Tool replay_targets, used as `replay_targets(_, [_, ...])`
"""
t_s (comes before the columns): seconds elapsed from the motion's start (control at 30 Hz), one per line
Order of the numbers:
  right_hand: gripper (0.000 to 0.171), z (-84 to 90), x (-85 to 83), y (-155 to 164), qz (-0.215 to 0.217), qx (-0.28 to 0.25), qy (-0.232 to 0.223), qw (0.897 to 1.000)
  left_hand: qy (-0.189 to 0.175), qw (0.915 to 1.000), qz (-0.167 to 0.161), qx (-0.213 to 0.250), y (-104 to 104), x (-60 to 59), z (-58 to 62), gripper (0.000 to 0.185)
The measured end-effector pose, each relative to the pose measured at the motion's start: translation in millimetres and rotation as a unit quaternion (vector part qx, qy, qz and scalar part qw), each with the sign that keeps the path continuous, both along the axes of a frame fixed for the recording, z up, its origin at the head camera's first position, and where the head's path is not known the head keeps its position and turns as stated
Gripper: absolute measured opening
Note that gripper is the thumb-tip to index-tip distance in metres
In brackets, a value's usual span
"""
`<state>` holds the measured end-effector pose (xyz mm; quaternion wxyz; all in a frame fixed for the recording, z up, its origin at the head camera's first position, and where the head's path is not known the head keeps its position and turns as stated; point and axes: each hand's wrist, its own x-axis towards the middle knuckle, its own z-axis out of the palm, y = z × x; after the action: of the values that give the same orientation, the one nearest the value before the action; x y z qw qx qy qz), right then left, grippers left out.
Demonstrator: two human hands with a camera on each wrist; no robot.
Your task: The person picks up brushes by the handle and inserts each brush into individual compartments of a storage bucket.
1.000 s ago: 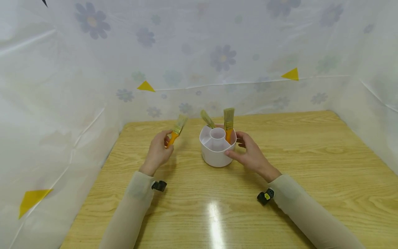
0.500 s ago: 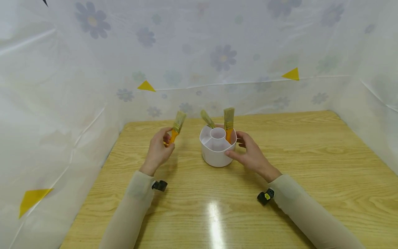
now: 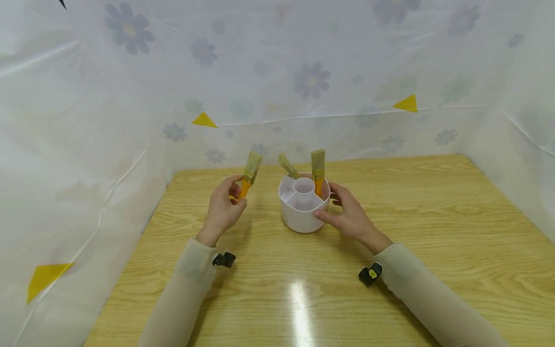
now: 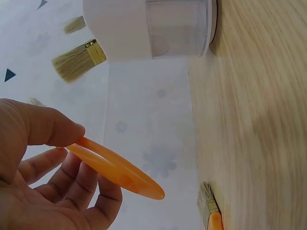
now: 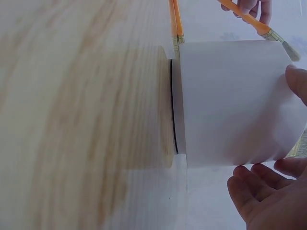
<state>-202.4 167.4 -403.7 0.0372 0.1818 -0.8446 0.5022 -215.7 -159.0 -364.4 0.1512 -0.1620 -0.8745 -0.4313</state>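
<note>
My left hand (image 3: pixel 224 205) pinches a paintbrush (image 3: pixel 251 171) by its orange handle, bristles up and tilted right, left of a white round caddy (image 3: pixel 302 219). In the left wrist view, the thumb and fingers close on the brush's orange handle (image 4: pixel 117 167). My right hand (image 3: pixel 349 214) grips the caddy's right side, thumb at the front and fingers behind. In the caddy, one paintbrush (image 3: pixel 318 168) stands upright at the right, and another paintbrush (image 3: pixel 288 166) leans left at the back. The round middle cup (image 3: pixel 304 186) shows no brush.
The caddy stands on a wood-grain table (image 3: pixel 425 207). Another orange-handled brush (image 4: pixel 209 208) lies on the table in the left wrist view, hidden behind my left hand from above. A flowered plastic sheet (image 3: pixel 269 86) hangs behind the table and along both sides.
My left hand has shifted slightly up and to the right with the paintbrush, whose bristles swung upright, then tilted right again. The right hand stays on the caddy.
</note>
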Motion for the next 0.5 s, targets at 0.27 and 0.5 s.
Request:
replay_targets(0.27, [0.086, -0.8, -0.5, -0.3, -0.002, 0.000, 0.005, 1.000, 0.014, 0.9999, -0.006, 0.008, 3.6, 1.2, 2.2, 0.052])
replay_targets(0.5, [0.086, -0.4, -0.7, -0.2, 0.003, 0.000, 0.005, 1.000, 0.034, 0.9993, -0.008, 0.016, 6.1, 2.7, 3.8, 0.051])
